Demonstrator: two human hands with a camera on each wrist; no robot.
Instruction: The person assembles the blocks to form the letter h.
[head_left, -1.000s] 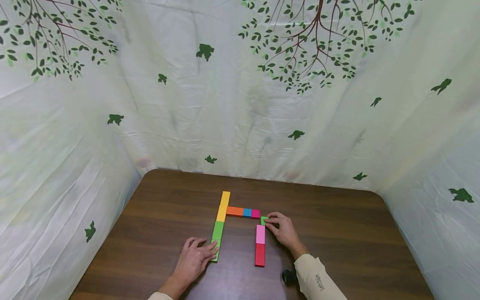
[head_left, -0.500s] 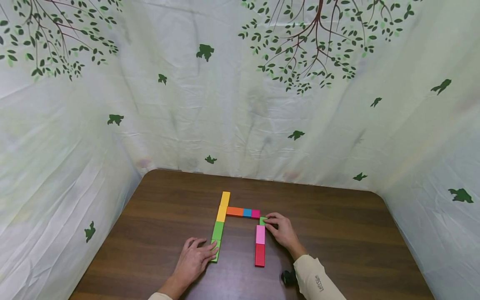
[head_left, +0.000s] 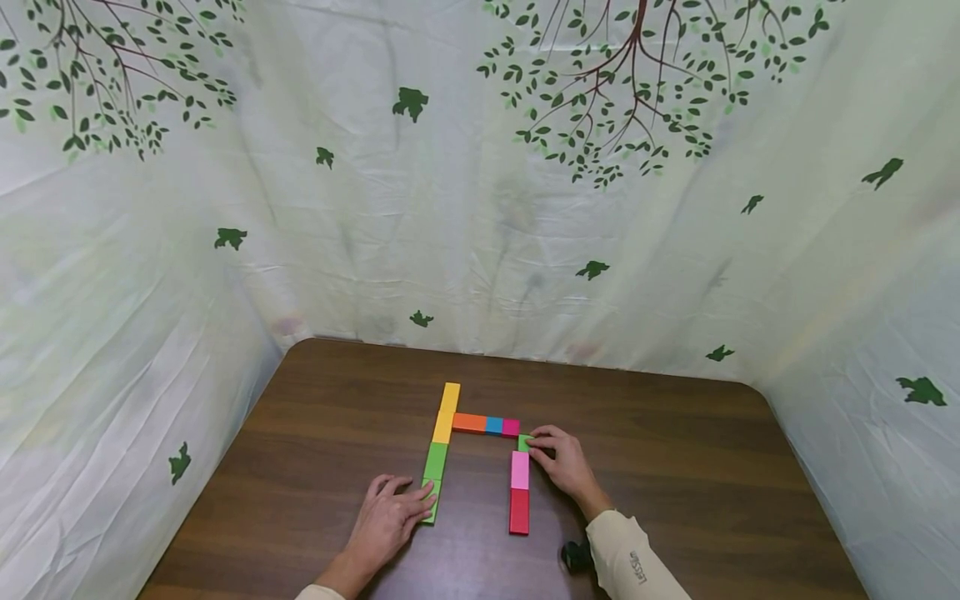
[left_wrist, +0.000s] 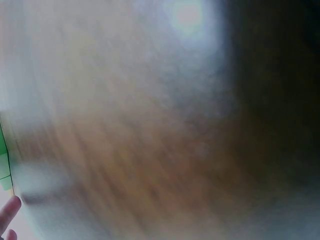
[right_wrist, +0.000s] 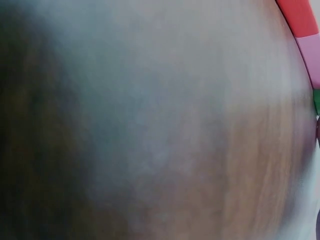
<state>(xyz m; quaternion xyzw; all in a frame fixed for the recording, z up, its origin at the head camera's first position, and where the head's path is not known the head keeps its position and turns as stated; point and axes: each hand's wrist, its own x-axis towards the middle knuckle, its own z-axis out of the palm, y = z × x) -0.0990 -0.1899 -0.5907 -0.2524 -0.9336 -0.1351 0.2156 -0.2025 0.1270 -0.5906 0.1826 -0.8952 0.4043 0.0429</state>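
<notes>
Coloured flat blocks lie joined on the table. In the head view my right hand (head_left: 565,460) pinches a small green block (head_left: 523,442) between thumb and forefinger, at the far end of a pink block (head_left: 520,470) with a red block (head_left: 519,512) below it. The small green block sits just off the near corner of a magenta block (head_left: 511,427). My left hand (head_left: 386,515) lies with fingers spread, fingertips on the nearest long green block (head_left: 430,510) of the left column. The right wrist view shows the pink block (right_wrist: 311,59) at its right edge.
Two yellow blocks (head_left: 446,413) and another long green block (head_left: 435,461) continue the left column. An orange block (head_left: 469,423) and a blue block (head_left: 494,426) form the crossbar. A round black object (head_left: 576,557) is by the right sleeve. Curtains border the brown table (head_left: 675,467).
My right hand has slid the small green block slightly left and toward me. The pink and red blocks have shifted very slightly with it. My left hand stays put.
</notes>
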